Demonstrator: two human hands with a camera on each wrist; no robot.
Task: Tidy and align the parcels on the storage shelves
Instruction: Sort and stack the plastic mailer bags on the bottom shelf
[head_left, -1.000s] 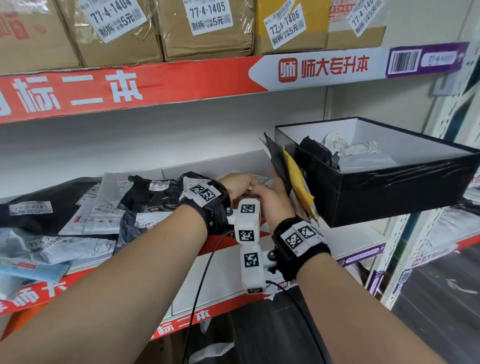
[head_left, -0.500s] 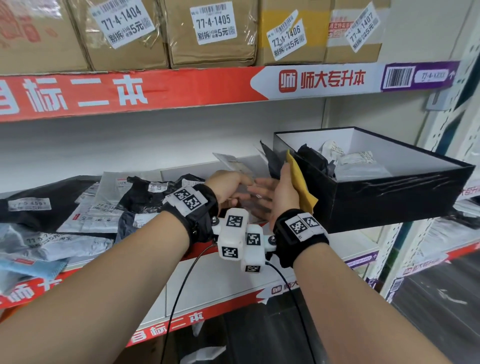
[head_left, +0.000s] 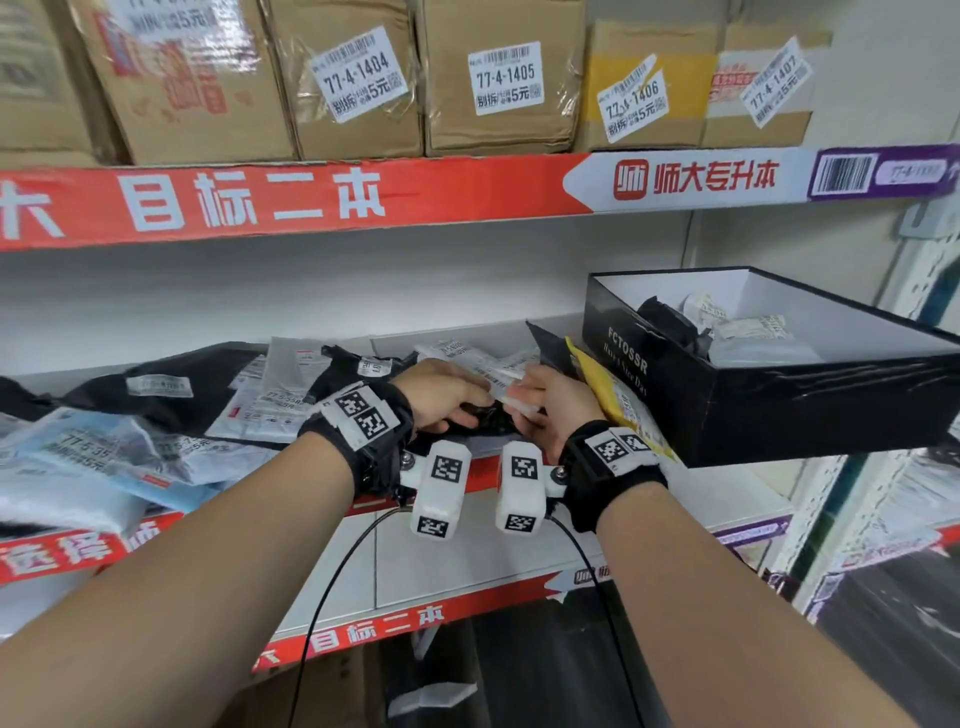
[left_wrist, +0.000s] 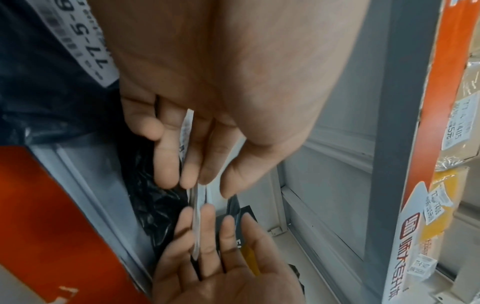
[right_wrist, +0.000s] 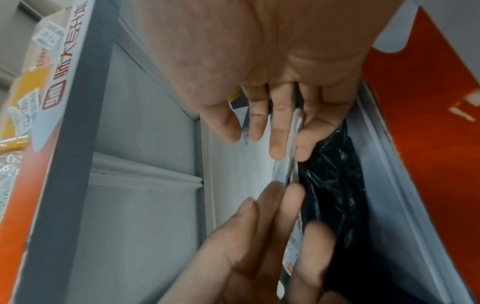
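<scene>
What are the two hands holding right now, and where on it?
A thin white flat parcel, held on edge between them: the left hand pinches one end, the right hand the other, fingers on both faces.

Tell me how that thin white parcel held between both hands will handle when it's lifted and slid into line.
The thin white parcel looks flat and edge-on between the fingers of the left hand and right hand, so probably light. It seems a soft plastic mailer, likely to flop if held by one end. Its smooth film may slip against the crinkled black bag beside it.
</scene>
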